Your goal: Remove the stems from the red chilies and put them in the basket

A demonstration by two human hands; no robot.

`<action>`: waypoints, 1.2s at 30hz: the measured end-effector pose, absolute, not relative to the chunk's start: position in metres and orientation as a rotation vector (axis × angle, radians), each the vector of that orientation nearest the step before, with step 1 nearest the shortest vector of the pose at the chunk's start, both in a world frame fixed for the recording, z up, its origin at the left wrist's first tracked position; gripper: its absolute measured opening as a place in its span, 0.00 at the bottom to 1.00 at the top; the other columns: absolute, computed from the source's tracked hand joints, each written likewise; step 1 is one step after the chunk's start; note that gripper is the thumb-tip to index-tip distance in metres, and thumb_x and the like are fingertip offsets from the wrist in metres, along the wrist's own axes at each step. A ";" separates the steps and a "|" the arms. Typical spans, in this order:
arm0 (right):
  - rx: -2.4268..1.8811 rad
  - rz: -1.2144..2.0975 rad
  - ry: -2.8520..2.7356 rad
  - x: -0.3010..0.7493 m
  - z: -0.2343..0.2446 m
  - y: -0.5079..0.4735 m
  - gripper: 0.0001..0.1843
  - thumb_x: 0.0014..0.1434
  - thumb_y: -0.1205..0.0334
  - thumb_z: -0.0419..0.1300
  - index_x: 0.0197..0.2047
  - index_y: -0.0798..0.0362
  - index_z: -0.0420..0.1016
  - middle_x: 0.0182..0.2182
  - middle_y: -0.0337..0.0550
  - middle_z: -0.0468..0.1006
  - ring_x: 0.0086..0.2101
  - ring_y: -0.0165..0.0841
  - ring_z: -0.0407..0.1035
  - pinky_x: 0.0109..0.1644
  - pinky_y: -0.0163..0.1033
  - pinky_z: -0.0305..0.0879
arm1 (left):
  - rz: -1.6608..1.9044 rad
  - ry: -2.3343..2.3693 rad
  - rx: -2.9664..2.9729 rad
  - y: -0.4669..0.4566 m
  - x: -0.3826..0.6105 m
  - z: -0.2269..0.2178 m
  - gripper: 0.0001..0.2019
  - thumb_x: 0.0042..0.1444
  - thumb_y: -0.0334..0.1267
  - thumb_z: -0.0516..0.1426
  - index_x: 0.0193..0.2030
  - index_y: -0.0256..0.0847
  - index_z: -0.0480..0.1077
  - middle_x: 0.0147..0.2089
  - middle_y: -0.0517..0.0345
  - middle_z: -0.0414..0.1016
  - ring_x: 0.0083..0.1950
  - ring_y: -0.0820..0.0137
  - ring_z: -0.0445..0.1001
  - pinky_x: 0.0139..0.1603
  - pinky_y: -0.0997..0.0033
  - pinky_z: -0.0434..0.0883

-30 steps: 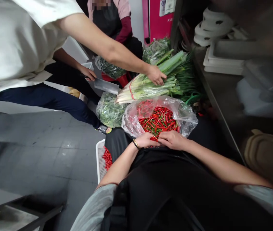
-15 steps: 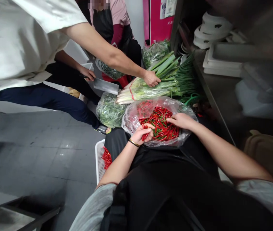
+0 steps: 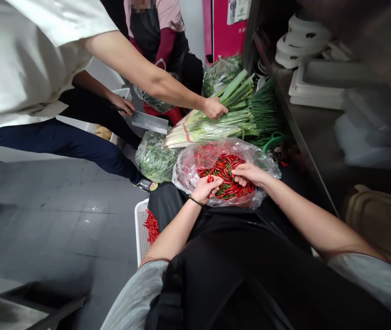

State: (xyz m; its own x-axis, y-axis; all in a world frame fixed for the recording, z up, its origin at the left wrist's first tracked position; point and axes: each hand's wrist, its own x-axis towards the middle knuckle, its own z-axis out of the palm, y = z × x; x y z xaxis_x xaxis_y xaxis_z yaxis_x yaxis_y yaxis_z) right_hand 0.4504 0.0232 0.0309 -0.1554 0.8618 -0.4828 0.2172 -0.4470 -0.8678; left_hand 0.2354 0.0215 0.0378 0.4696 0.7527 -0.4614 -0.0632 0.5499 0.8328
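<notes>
A clear plastic bag (image 3: 190,167) full of red chilies (image 3: 228,178) rests on my black-aproned lap. My left hand (image 3: 206,187), with a gold bracelet at the wrist, is curled at the bag's near edge with a few red chilies in its fingers. My right hand (image 3: 248,173) reaches into the bag from the right, fingers bent and pinching at a chili on top of the pile. The two hands nearly touch over the chilies.
A white basket (image 3: 141,229) with red chilies stands on the floor at my left. Another person's hand (image 3: 214,107) grips a bundle of leeks (image 3: 212,126); their other hand holds a cleaver (image 3: 150,122). Bagged greens (image 3: 156,158) lie beside. A steel counter (image 3: 315,133) runs on the right.
My hands rose from the bag's near edge into the chilies. The right hand reached out, then drew back toward the left. The other person's hand slid along the leeks.
</notes>
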 end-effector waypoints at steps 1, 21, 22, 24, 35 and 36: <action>-1.575 1.652 -1.298 0.444 0.033 0.020 0.21 0.51 0.42 0.62 0.27 0.54 0.67 0.20 0.39 0.74 0.17 0.26 0.64 0.21 0.33 0.62 | 0.595 0.981 0.861 0.021 0.239 0.037 0.23 0.40 0.48 0.67 0.38 0.34 0.69 0.18 0.68 0.62 0.14 0.83 0.54 0.13 0.82 0.47; -1.468 1.517 -1.956 0.396 0.052 -0.021 0.22 0.52 0.47 0.58 0.17 0.53 0.63 0.14 0.34 0.64 0.18 0.25 0.57 0.24 0.33 0.51 | 1.038 1.040 1.366 -0.008 0.229 0.057 0.12 0.46 0.44 0.65 0.29 0.38 0.71 0.27 0.58 0.73 0.29 0.76 0.69 0.32 0.75 0.66; -1.446 1.608 -1.894 0.398 0.057 -0.020 0.21 0.52 0.46 0.58 0.19 0.53 0.64 0.13 0.34 0.64 0.17 0.25 0.57 0.23 0.33 0.51 | 1.065 1.028 1.418 -0.009 0.228 0.063 0.11 0.46 0.43 0.65 0.29 0.38 0.72 0.30 0.57 0.75 0.31 0.75 0.70 0.35 0.74 0.67; -1.326 1.756 -1.736 0.403 0.071 -0.021 0.22 0.54 0.44 0.57 0.21 0.53 0.66 0.13 0.34 0.66 0.16 0.26 0.59 0.21 0.32 0.52 | 1.141 1.038 1.307 -0.008 0.227 0.072 0.11 0.47 0.44 0.64 0.30 0.39 0.71 0.28 0.59 0.74 0.28 0.76 0.69 0.31 0.76 0.66; -1.560 0.961 -2.046 0.411 0.048 -0.019 0.26 0.61 0.48 0.48 0.15 0.52 0.60 0.16 0.40 0.67 0.21 0.29 0.60 0.29 0.36 0.53 | 1.327 1.029 1.188 -0.010 0.228 0.088 0.11 0.44 0.42 0.66 0.29 0.38 0.71 0.28 0.60 0.72 0.30 0.77 0.70 0.33 0.76 0.67; -1.651 0.945 -2.129 0.421 0.045 -0.015 0.25 0.62 0.49 0.47 0.17 0.52 0.64 0.18 0.42 0.69 0.22 0.30 0.62 0.30 0.37 0.54 | 1.296 1.011 1.179 -0.008 0.226 0.091 0.11 0.44 0.42 0.66 0.29 0.38 0.71 0.28 0.59 0.73 0.29 0.76 0.70 0.32 0.76 0.67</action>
State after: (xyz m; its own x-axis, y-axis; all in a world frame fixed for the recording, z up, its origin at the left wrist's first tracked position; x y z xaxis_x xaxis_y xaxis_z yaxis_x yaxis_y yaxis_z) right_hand 0.4206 -0.0151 0.0445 -0.3037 0.9386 -0.1640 0.7513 0.1301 -0.6470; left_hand 0.2257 -0.0077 0.0905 0.0509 0.9949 0.0871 -0.1575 -0.0782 0.9844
